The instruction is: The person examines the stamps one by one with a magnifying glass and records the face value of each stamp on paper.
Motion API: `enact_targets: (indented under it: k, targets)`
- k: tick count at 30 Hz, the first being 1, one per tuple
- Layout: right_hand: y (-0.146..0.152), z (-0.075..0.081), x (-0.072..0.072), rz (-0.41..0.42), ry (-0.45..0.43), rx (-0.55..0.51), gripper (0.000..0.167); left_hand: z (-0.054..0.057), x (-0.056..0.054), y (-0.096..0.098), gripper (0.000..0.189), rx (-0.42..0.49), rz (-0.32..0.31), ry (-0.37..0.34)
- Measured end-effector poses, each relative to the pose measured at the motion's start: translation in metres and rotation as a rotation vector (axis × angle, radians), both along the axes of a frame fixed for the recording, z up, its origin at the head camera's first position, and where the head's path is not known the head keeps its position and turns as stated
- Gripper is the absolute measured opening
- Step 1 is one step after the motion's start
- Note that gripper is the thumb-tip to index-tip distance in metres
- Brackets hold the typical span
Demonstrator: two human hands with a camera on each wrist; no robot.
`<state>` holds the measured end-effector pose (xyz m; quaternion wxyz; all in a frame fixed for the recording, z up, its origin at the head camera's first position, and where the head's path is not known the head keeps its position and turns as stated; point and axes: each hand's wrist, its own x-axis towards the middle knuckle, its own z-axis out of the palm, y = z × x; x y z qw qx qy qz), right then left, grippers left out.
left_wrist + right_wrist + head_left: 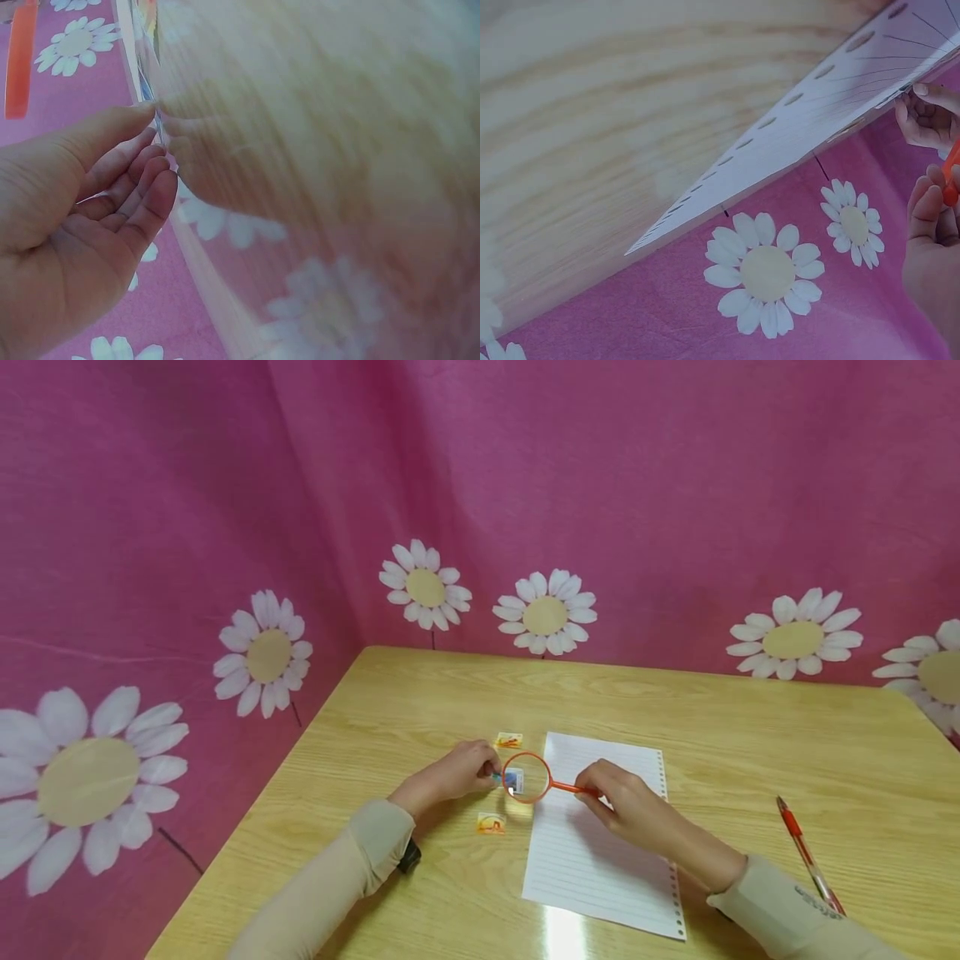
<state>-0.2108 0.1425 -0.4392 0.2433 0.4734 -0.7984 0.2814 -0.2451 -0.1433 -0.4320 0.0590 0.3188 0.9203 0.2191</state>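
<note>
In the head view my right hand (630, 806) grips the handle of an orange-red magnifying glass (566, 787), holding its round lens over a small blue stamp (514, 781). My left hand (467, 768) pinches the left edge of that stamp between thumb and fingers. The left wrist view has this hand (97, 180) side-on at the tabletop, the stamp being a thin sliver there. Two yellow-orange stamps lie nearby, a far one (509, 741) and a near one (491, 823). In the right wrist view, fingers (926, 214) curl round the orange handle (950, 193).
A lined, hole-edged sheet of paper (592, 860) lies under the right hand. Further right is a red pen (806, 852) on the wooden table (735, 735). A pink cloth with daisies (637, 485) hangs behind and along the left side.
</note>
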Motion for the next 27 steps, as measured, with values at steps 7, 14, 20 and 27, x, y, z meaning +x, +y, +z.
enact_targets:
  k: [7, 14, 20, 27]
  targets:
    - [-0.0037, 0.0029, 0.0011, -0.023, -0.002, 0.028, 0.030, 0.0006, -0.0003, 0.0023, 0.009, -0.005, -0.001, -0.009]
    - [-0.0070, 0.0023, 0.0001, -0.022, 0.002, 0.028, 0.028, 0.0002, -0.0014, 0.0003, 0.005, -0.010, -0.015, 0.021]
    - [-0.0065, 0.0018, 0.0003, -0.030, -0.007, 0.031, 0.028, 0.0009, -0.0008, 0.0003, 0.005, -0.006, -0.018, 0.018]
    - [-0.0057, 0.0009, 0.0002, -0.032, 0.002, 0.030, 0.029, -0.0003, -0.0015, 0.0013, 0.006, -0.011, -0.004, -0.002]
